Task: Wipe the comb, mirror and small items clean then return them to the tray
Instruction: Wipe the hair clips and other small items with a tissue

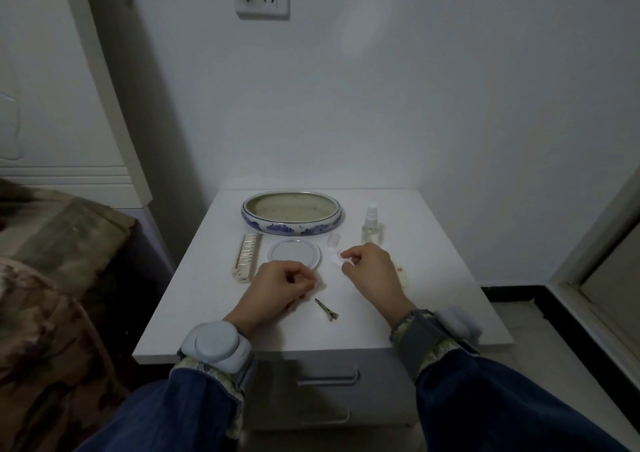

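The blue-and-white tray point(292, 228) at the back of the worktop point(433, 295) is seen holding nothing; nothing has been returned yet. The comb point(246, 258), the round mirror point(294, 255) and a hair clip point(327, 310) lie out in front of it. A small white pad point(336, 259) is pinched in the right hand point(369, 271); something small, not identifiable, is pinched by the left hand point(277, 288). Wiping is judged under way, with every return left.

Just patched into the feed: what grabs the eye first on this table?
The blue-and-white tray sits empty at the back of the white table. In front of it lie the comb and round mirror. Nearer, the right hand pinches a white pad, and a hair clip lies between both hands.
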`<control>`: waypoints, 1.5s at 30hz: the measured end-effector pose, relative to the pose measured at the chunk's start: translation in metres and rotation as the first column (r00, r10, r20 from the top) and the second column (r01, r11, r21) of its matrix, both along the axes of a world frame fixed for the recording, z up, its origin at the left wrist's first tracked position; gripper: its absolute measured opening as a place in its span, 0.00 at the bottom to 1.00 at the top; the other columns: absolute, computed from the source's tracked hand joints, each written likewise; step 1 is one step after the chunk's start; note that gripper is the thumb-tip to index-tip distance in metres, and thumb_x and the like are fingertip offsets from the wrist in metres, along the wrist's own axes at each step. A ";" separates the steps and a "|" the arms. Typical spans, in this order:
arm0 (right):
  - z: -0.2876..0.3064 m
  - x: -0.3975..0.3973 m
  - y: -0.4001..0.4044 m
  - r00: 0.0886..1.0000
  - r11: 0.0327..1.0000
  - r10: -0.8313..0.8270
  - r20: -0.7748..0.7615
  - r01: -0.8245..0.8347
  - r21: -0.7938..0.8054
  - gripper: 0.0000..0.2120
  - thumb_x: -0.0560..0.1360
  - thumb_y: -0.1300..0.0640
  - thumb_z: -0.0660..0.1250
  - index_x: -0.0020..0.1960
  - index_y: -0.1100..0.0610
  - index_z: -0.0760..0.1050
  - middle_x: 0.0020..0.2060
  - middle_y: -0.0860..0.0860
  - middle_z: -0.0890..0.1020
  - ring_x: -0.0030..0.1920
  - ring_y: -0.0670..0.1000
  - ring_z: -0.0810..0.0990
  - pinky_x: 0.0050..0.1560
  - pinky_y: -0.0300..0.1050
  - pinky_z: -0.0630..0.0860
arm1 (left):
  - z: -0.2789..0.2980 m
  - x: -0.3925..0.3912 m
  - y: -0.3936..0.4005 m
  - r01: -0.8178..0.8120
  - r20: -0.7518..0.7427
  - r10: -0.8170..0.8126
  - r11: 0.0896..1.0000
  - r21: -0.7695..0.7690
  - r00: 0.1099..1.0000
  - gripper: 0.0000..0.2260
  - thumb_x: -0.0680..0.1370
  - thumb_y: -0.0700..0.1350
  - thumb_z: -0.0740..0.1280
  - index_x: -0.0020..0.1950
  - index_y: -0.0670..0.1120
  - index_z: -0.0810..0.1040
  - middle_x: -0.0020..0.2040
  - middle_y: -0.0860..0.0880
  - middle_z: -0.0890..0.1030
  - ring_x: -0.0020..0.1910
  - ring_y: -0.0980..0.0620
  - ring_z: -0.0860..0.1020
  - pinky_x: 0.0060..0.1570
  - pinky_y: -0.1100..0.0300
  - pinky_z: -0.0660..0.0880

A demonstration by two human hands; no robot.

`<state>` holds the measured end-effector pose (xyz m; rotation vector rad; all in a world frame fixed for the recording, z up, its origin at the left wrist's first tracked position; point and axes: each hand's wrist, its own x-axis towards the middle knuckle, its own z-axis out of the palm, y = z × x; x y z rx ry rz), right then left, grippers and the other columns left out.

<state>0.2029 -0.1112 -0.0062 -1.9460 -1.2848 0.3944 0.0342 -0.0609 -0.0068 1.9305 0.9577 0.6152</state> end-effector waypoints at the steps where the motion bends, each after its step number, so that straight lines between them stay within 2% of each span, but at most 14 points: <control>1: 0.000 0.000 0.000 1.000 1.000 0.000 -0.001 0.000 0.000 0.13 0.73 0.65 0.64 0.55 0.62 0.79 0.47 0.57 0.82 0.43 0.49 0.76 0.38 0.30 0.64 | 0.001 0.000 -0.001 0.032 -0.011 -0.032 0.999 0.001 0.999 0.06 0.74 0.39 0.69 0.40 0.48 0.81 0.26 0.54 0.79 0.22 0.59 0.72 0.26 0.68 0.70; 4: 0.000 0.000 -0.001 1.000 1.000 -0.009 -0.006 0.009 -0.002 0.13 0.72 0.65 0.64 0.55 0.62 0.79 0.47 0.58 0.82 0.43 0.49 0.76 0.38 0.30 0.63 | 0.005 0.002 -0.003 0.102 -0.057 -0.102 0.995 -0.005 0.993 0.07 0.73 0.41 0.72 0.38 0.52 0.81 0.27 0.56 0.80 0.26 0.61 0.74 0.32 0.69 0.72; 7: 0.000 0.000 0.000 1.000 1.000 -0.009 0.005 0.009 -0.020 0.13 0.72 0.64 0.64 0.56 0.61 0.80 0.41 0.54 0.80 0.41 0.48 0.76 0.37 0.30 0.63 | 0.009 0.004 -0.007 0.179 -0.076 -0.181 0.983 -0.042 0.980 0.07 0.70 0.43 0.74 0.38 0.55 0.81 0.27 0.55 0.80 0.28 0.61 0.75 0.36 0.70 0.72; 12: 0.001 -0.001 -0.001 1.000 1.000 -0.003 0.010 0.003 -0.026 0.13 0.72 0.64 0.64 0.56 0.61 0.79 0.39 0.52 0.78 0.41 0.46 0.73 0.37 0.30 0.62 | 0.010 0.006 -0.010 0.275 -0.129 -0.285 0.957 -0.094 0.950 0.08 0.67 0.47 0.76 0.44 0.54 0.83 0.35 0.45 0.84 0.35 0.52 0.80 0.45 0.61 0.75; 14: 0.002 -0.002 -0.003 1.000 1.000 -0.003 0.009 0.003 -0.021 0.13 0.73 0.64 0.64 0.56 0.61 0.79 0.41 0.54 0.78 0.42 0.48 0.75 0.38 0.30 0.62 | 0.010 0.006 -0.011 0.291 -0.168 -0.306 0.951 -0.108 0.937 0.10 0.67 0.46 0.77 0.47 0.52 0.84 0.38 0.46 0.85 0.41 0.51 0.82 0.51 0.58 0.76; 18: 0.004 -0.002 -0.004 1.000 1.000 -0.007 0.002 0.007 -0.016 0.14 0.73 0.64 0.64 0.57 0.61 0.79 0.50 0.57 0.81 0.50 0.52 0.78 0.39 0.29 0.62 | 0.009 0.009 -0.014 0.283 -0.226 -0.298 0.954 -0.099 0.927 0.10 0.67 0.44 0.77 0.47 0.50 0.84 0.35 0.56 0.83 0.35 0.64 0.79 0.42 0.71 0.72; 21: 0.004 -0.002 -0.002 1.000 0.999 -0.007 -0.002 0.007 -0.031 0.14 0.73 0.63 0.64 0.57 0.61 0.79 0.45 0.55 0.81 0.47 0.51 0.78 0.38 0.29 0.62 | 0.009 0.010 -0.013 0.284 -0.250 -0.289 0.957 -0.054 0.924 0.08 0.68 0.45 0.76 0.46 0.49 0.85 0.38 0.51 0.84 0.34 0.62 0.76 0.39 0.71 0.70; 24: 0.003 -0.001 -0.002 1.000 0.999 -0.007 0.001 0.007 -0.034 0.14 0.73 0.63 0.64 0.57 0.60 0.79 0.45 0.55 0.81 0.46 0.49 0.78 0.39 0.29 0.62 | 0.009 0.009 -0.012 0.276 -0.207 -0.283 0.959 -0.060 0.937 0.05 0.69 0.43 0.75 0.44 0.47 0.85 0.37 0.47 0.84 0.33 0.60 0.77 0.39 0.69 0.72; 28: 0.003 -0.001 -0.003 1.000 1.000 -0.008 0.012 0.009 -0.029 0.14 0.73 0.63 0.64 0.57 0.60 0.79 0.51 0.56 0.81 0.51 0.52 0.78 0.40 0.28 0.62 | 0.009 0.007 -0.011 0.184 -0.064 -0.194 0.973 -0.138 0.979 0.05 0.72 0.38 0.72 0.41 0.48 0.83 0.29 0.50 0.82 0.24 0.58 0.76 0.27 0.68 0.71; 31: 0.003 -0.001 -0.003 1.000 0.999 0.003 0.019 -0.002 -0.032 0.13 0.73 0.63 0.64 0.57 0.60 0.79 0.52 0.56 0.81 0.52 0.52 0.78 0.40 0.29 0.62 | 0.010 0.007 -0.010 0.094 0.142 -0.064 0.970 -0.223 0.988 0.05 0.72 0.34 0.70 0.43 0.44 0.82 0.32 0.48 0.84 0.30 0.53 0.82 0.34 0.65 0.78; 35: 0.004 -0.001 -0.004 1.000 1.000 0.014 0.024 -0.013 -0.024 0.14 0.73 0.63 0.64 0.57 0.60 0.79 0.48 0.55 0.81 0.49 0.50 0.78 0.40 0.28 0.62 | 0.014 0.006 -0.008 -0.006 0.374 0.112 0.962 -0.274 0.921 0.04 0.72 0.33 0.70 0.45 0.37 0.80 0.34 0.47 0.84 0.35 0.52 0.83 0.39 0.65 0.79; 41: 0.001 0.000 -0.001 1.000 1.000 0.022 0.015 -0.022 -0.020 0.12 0.73 0.62 0.65 0.56 0.59 0.79 0.34 0.44 0.73 0.41 0.46 0.75 0.36 0.25 0.65 | 0.015 0.005 -0.004 -0.084 0.483 0.240 0.943 -0.322 0.842 0.04 0.73 0.32 0.68 0.45 0.38 0.79 0.34 0.47 0.84 0.34 0.54 0.83 0.40 0.66 0.79; 43: -0.001 0.001 0.000 1.000 1.000 0.025 0.013 -0.025 -0.014 0.11 0.73 0.59 0.66 0.55 0.58 0.80 0.34 0.44 0.74 0.40 0.45 0.73 0.35 0.23 0.65 | 0.013 0.005 -0.002 -0.122 0.496 0.279 0.938 -0.325 0.822 0.05 0.73 0.32 0.68 0.46 0.40 0.78 0.34 0.46 0.84 0.33 0.53 0.83 0.39 0.65 0.79; 45: -0.002 0.001 0.001 1.000 1.000 0.015 0.006 -0.014 -0.002 0.10 0.73 0.56 0.66 0.53 0.58 0.81 0.40 0.49 0.78 0.41 0.45 0.74 0.37 0.28 0.65 | 0.011 0.004 0.000 -0.172 0.497 0.323 0.930 -0.325 0.806 0.08 0.72 0.32 0.69 0.48 0.42 0.77 0.34 0.46 0.84 0.33 0.52 0.82 0.40 0.65 0.79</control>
